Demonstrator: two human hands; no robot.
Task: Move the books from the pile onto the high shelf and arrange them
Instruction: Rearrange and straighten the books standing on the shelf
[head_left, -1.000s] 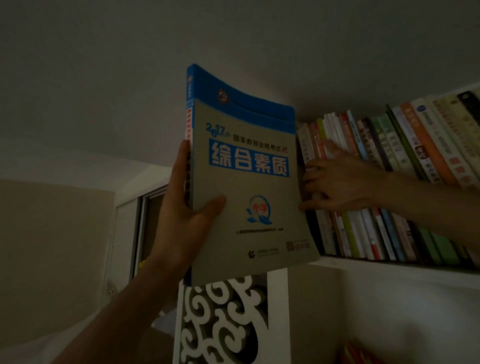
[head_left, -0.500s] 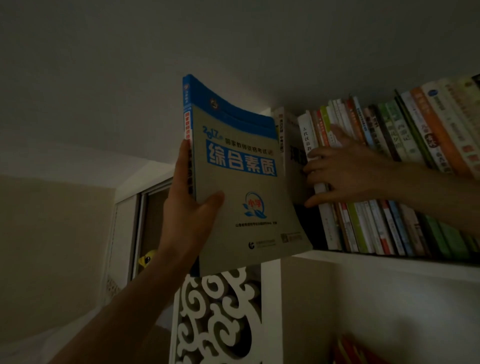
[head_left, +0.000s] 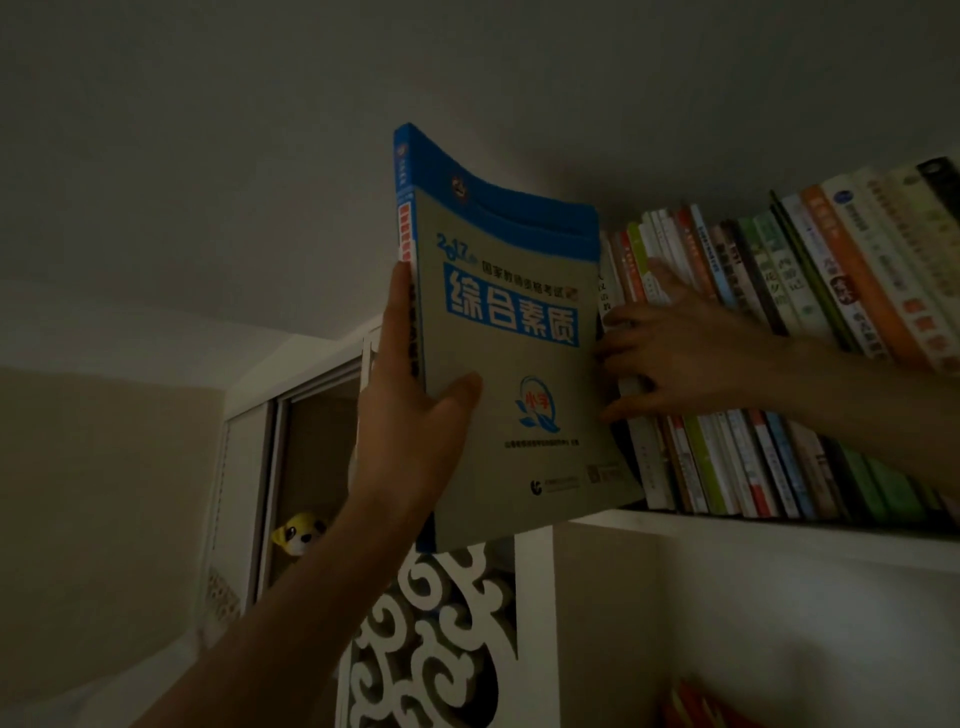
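My left hand (head_left: 410, 436) grips the floppy, bowing book (head_left: 511, 338) at its spine, seven o'clock, while my open right hand (head_left: 675, 358) braces the row (head_left: 779, 364); I'd support it lower.

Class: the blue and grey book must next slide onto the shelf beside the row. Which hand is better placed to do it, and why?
The left hand. It already grips the book upright at the shelf's open end, while the right hand is spread against the row of books, probably bracing it.
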